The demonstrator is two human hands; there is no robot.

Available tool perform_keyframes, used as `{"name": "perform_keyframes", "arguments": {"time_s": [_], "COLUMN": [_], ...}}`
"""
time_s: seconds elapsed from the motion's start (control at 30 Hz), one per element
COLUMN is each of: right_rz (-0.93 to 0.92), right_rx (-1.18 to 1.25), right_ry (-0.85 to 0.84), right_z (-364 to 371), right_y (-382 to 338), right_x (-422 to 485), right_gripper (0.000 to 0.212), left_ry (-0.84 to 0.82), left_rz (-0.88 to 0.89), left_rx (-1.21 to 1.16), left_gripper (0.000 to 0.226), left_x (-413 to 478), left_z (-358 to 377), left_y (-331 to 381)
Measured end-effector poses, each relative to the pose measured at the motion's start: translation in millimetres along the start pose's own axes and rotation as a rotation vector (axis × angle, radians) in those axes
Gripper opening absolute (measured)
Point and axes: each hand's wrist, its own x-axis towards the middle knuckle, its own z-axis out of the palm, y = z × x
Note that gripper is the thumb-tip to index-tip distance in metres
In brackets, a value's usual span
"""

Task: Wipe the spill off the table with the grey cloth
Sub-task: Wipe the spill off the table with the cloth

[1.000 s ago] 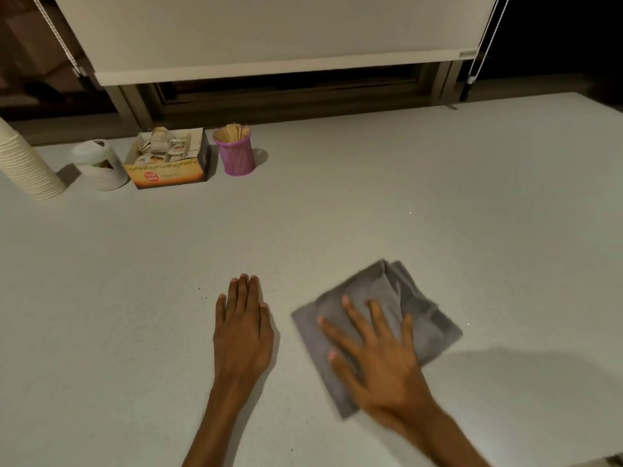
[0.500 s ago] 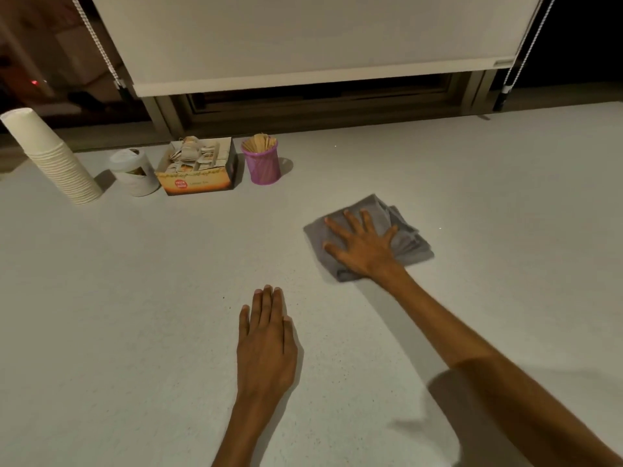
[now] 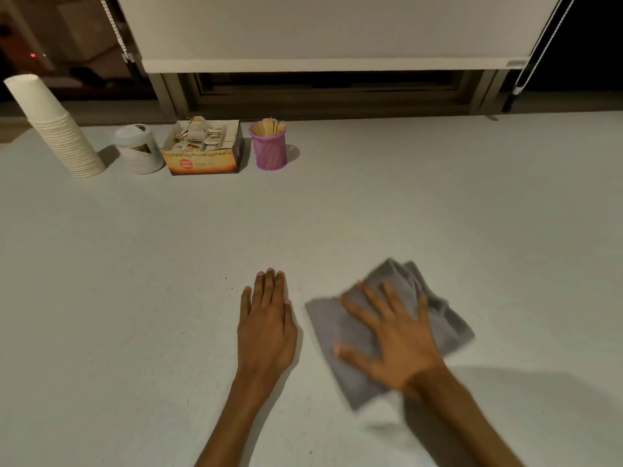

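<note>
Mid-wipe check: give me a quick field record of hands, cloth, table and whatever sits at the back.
right hand: flat, fingers spread, pressing on the grey cloth
left hand: flat on the table, apart from cloth
cloth: bunched, blurred
spill: none visible
back row: paper cups, white jar, sachet box, purple stick holder

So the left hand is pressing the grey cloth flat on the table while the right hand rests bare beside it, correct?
Not quite: the hands are swapped. In the head view the right hand presses the grey cloth flat on the table, and the left hand rests bare beside it.
</note>
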Motion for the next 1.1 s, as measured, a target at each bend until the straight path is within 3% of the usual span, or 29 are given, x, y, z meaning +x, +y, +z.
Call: {"name": "perform_keyframes", "arguments": {"time_s": [0.1,0.2,0.4,0.57,0.8,0.93,1.1], "right_rz": [0.066,0.193,0.482,0.668,0.507,0.333,0.239], "right_rx": [0.038,0.019,-0.041,0.045,0.054,0.039,0.046], "right_ry": [0.027,-0.049,0.12,0.103,0.046,0.084,0.126], "right_z": [11.5,3.4,-23.0,-29.5,-10.4,0.5,15.4], "right_y": [-17.6,-8.2,98.7,152.1,66.5,9.1,-38.6], "right_x": [-49.8,-21.4,1.7,44.6,111.8,62.3,-41.5], "right_gripper": [0.077,0.079,0.081,0.083,0.091,0.081,0.076], "left_ry": [-0.007,-0.026,-0.024,-0.031,-0.041,-0.069,-0.056], "left_rz": [-0.004,0.015,0.032,0.015,0.01,0.019,0.026], "left_rx": [0.01,0.004,0.028,0.058,0.075,0.091,0.087], "left_gripper": [0.052,0.051,0.059,0.053,0.053,0.053,0.053], "left_x": [-0.3,-0.8,-3.3,-3.0,-2.6,-2.0,-1.0], "left_z": [0.7,-0.1,-0.5,0.6,-0.7,-0.9,0.3], "left_y": [0.4,-0.5,-3.0,-0.6,2.8,1.8,-0.9]}}
